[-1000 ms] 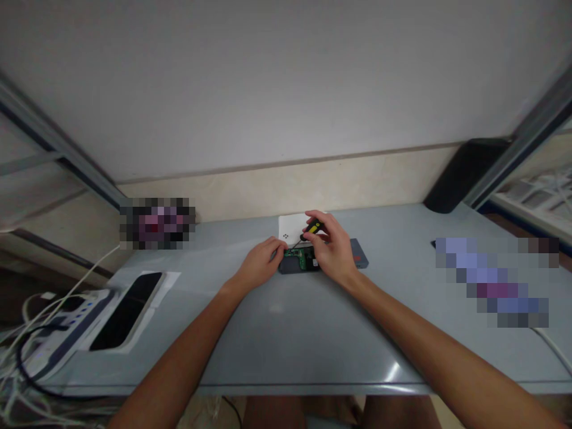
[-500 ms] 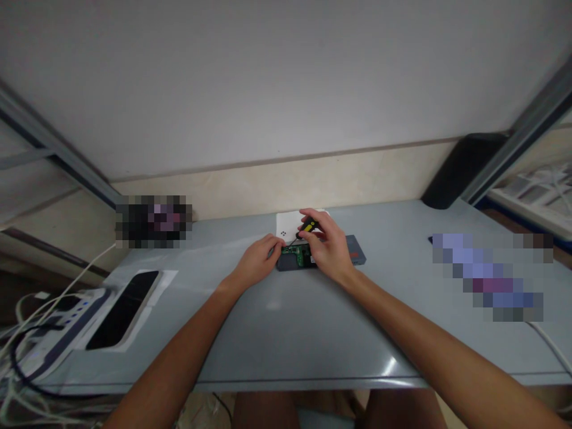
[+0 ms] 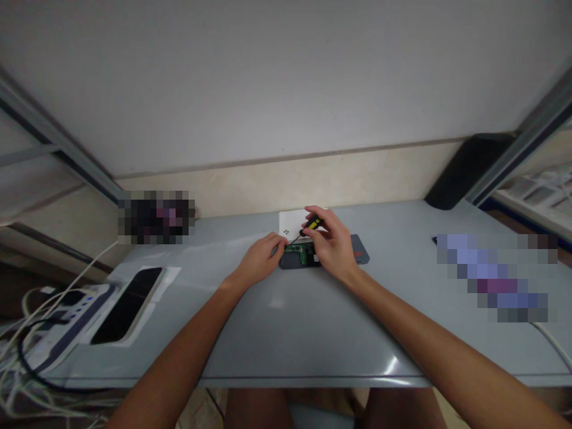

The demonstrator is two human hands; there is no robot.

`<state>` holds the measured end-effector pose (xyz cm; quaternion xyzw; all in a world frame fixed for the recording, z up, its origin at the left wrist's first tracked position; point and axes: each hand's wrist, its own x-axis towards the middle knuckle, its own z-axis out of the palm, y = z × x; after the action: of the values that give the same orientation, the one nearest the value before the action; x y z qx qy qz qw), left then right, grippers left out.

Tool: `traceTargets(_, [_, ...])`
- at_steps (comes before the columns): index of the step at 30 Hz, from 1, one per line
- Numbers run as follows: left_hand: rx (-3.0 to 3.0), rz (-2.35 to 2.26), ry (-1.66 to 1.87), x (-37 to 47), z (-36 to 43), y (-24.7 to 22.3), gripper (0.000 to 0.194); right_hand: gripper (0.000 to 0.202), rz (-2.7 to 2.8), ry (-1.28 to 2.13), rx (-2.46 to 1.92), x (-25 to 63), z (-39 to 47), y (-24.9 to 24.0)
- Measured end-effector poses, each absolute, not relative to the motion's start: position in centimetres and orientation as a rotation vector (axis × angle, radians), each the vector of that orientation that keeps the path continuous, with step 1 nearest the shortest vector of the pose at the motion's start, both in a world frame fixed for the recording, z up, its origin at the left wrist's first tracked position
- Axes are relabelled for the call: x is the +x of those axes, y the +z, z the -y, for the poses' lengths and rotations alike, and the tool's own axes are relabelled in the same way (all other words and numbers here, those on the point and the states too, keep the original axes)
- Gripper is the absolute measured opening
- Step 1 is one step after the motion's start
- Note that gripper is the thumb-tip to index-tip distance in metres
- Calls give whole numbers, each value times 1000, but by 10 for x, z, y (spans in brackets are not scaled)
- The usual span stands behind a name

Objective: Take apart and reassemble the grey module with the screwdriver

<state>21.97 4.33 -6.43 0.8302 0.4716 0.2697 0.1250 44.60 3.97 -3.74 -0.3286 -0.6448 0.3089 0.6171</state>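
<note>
My right hand [image 3: 331,241] is closed round a black-and-yellow screwdriver [image 3: 313,223], its thin shaft slanting down to the left. The tip meets the upper left part of a green circuit board [image 3: 295,249]. That board sits in a dark grey device casing [image 3: 292,261] lying flat on the table, partly covered by my right hand. My left hand [image 3: 261,259] has its fingers pinched together at the casing's left end, beside the screwdriver tip; whether something small is between them is hidden. Behind the casing lies a white sheet [image 3: 290,221] with several small dark screws [image 3: 286,232] on it.
On the left of the grey table [image 3: 277,333] a phone [image 3: 129,304] rests on white paper, next to a power strip [image 3: 74,325] with tangled cables. A black cylinder [image 3: 467,173] stands at the back right. Blurred-out objects lie at both sides. A wall closes the back.
The whole view has shifted slightly, so everything sits a little further right. Both hands and the screwdriver keep nearly the same places over the circuit board.
</note>
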Motion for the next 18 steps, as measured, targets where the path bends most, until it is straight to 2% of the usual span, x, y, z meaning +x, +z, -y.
traceTargets(18, [2409, -1369, 808, 220, -44, -66, 31, 46, 1510, 688, -751, 447, -38, -34])
